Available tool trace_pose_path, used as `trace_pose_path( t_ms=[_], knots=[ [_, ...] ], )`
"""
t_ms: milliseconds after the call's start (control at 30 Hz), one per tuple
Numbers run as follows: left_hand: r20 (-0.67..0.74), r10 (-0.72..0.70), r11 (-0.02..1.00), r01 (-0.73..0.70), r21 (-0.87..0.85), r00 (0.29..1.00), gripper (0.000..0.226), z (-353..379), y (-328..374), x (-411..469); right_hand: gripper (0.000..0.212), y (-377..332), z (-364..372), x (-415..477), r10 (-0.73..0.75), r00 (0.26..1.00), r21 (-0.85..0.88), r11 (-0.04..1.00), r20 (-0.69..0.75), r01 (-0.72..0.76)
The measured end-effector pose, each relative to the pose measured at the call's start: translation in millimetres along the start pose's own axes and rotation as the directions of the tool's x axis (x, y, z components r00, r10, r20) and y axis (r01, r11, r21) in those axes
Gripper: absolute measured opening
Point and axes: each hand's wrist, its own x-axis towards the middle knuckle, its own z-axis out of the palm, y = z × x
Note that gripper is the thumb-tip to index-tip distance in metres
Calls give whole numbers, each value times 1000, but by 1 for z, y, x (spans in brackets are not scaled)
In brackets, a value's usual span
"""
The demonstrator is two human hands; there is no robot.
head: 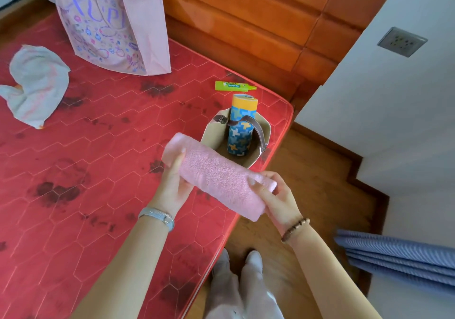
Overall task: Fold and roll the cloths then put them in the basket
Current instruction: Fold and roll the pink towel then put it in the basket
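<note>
A rolled pink towel point(216, 176) is held in the air just in front of the basket. My left hand point(173, 183) grips its far-left end with the thumb on top. My right hand point(275, 195) grips its near-right end. The beige basket point(211, 134) with a brown strap stands near the mattress's right edge. Inside it a rolled cloth point(240, 129) with a blue, yellow and white pattern stands upright. A loose white cloth point(37, 85) lies crumpled at the far left of the mattress.
The red mattress point(98, 158) ends just right of the basket, with wooden floor beyond. A pink tote bag point(110, 23) stands at the back. A green tube point(234, 86) lies behind the basket. Blue fabric point(398, 257) shows at the lower right.
</note>
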Motion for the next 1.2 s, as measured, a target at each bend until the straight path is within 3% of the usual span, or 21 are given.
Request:
trace_pose_path(
  t_ms=[67,233,433,700,833,933,1200],
  knots=[
    [47,-60,998,60,11,997,54,7,-10,6,65,8,3,2,19,1000,29,999,5,-19],
    [117,-201,979,198,42,972,50,21,-44,18,67,28,13,7,125,992,102,987,-1,-124],
    [-45,-272,950,276,144,961,48,28,-61,42,77,49,26,21,198,980,-5,980,-30,-198],
    [8,-311,942,307,137,950,74,18,-74,83,58,50,34,69,198,978,-33,979,-60,-200],
    [-20,-358,926,358,118,933,62,19,-77,84,45,46,39,92,198,975,-71,976,-98,-205],
    [-68,-340,907,346,241,938,41,17,-81,91,47,46,43,111,247,964,-115,959,-102,-258],
    [-169,-220,764,278,583,961,44,10,-72,119,38,54,42,142,372,926,-307,876,-62,-372]
  ],
)
